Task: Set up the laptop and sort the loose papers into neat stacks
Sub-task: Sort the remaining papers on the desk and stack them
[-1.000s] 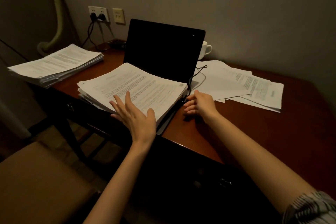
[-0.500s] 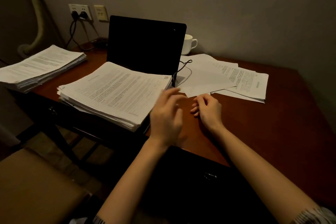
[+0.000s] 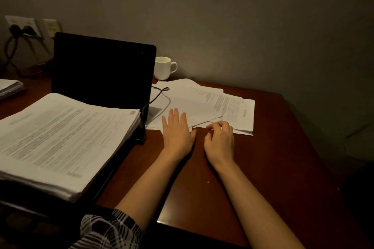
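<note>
Glossy wooden desk, matt paper sheets

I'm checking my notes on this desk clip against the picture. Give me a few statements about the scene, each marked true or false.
1. The laptop screen is dark. True.
2. A thick paper stack lies on the laptop's keyboard. True.
3. The left hand grips the white mug. False: it lies flat on the loose papers; the mug stands untouched by the wall.
4. The right hand lies flat. False: its fingers are curled at the papers' near edge.
5. A black cable loops over the loose papers. True.
</note>
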